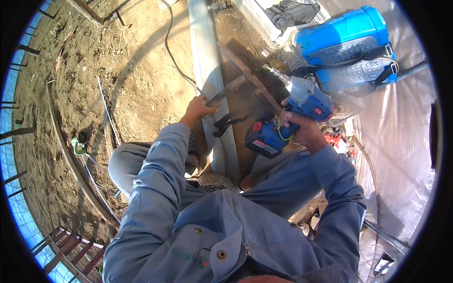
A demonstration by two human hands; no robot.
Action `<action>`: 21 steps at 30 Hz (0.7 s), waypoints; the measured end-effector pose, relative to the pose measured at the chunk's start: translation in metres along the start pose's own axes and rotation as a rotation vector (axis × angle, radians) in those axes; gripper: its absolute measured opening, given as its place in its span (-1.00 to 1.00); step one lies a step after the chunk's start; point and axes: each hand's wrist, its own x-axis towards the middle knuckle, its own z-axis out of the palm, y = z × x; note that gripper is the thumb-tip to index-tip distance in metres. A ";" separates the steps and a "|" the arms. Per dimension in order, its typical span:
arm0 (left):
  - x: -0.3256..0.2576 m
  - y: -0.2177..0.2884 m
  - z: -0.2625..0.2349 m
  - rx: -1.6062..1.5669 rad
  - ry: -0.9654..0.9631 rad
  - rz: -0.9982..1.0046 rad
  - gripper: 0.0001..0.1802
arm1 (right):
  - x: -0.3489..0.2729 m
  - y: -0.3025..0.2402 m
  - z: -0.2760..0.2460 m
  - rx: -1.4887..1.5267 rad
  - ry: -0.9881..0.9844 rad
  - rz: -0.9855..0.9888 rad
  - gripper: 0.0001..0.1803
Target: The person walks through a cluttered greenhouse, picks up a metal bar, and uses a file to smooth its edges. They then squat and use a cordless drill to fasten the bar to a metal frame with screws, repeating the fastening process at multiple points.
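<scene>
My right hand (304,126) is wrapped round the handle of a blue cordless drill (309,100). Its silver nose points up and left, and the dark blue battery (264,140) hangs at its base. My left hand (197,111) lies at the left edge of a long pale metal channel (207,52). Its thumb and fingers close on the near end of a rusty angled metal frame (246,78), which crosses the channel. A black strap (229,123) lies on the channel between my hands.
At the upper right stand a blue backpack sprayer tank (347,40) and a white plastic crate (259,21) with dark items inside. Clear plastic sheeting (396,155) covers the right side. A dark cable (169,47) runs over bare soil, and a long curved pole (66,137) lies left.
</scene>
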 end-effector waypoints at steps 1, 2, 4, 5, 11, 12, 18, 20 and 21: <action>0.003 -0.018 0.012 0.034 0.019 -0.010 0.02 | 0.005 0.000 -0.004 -0.010 0.005 -0.001 -0.56; 0.005 -0.033 0.021 0.078 0.025 -0.036 -0.02 | 0.010 0.001 -0.008 -0.017 0.024 0.021 -0.55; 0.016 -0.054 0.026 0.139 -0.128 -0.108 -0.12 | 0.017 0.003 -0.015 -0.031 0.047 0.037 -0.55; 0.024 -0.059 0.023 0.157 -0.284 -0.154 -0.18 | 0.021 0.003 -0.019 -0.028 0.058 0.039 -0.55; 0.036 -0.044 -0.019 -0.013 -0.651 -0.126 -0.51 | 0.036 -0.001 -0.032 -0.008 0.110 0.022 -0.56; 0.038 -0.035 -0.034 -0.037 -0.642 -0.100 -0.56 | 0.038 -0.004 -0.032 -0.005 0.123 0.015 -0.56; 0.027 0.032 -0.127 -0.338 -0.529 -0.134 -0.80 | 0.028 -0.022 -0.042 0.049 0.241 -0.126 -0.60; 0.012 0.043 -0.150 -0.227 -0.470 -0.101 -0.79 | 0.018 -0.028 -0.045 0.101 0.256 -0.178 -0.59; 0.003 0.046 -0.157 -0.202 -0.401 -0.074 -0.79 | 0.012 -0.030 -0.046 0.139 0.251 -0.194 -0.58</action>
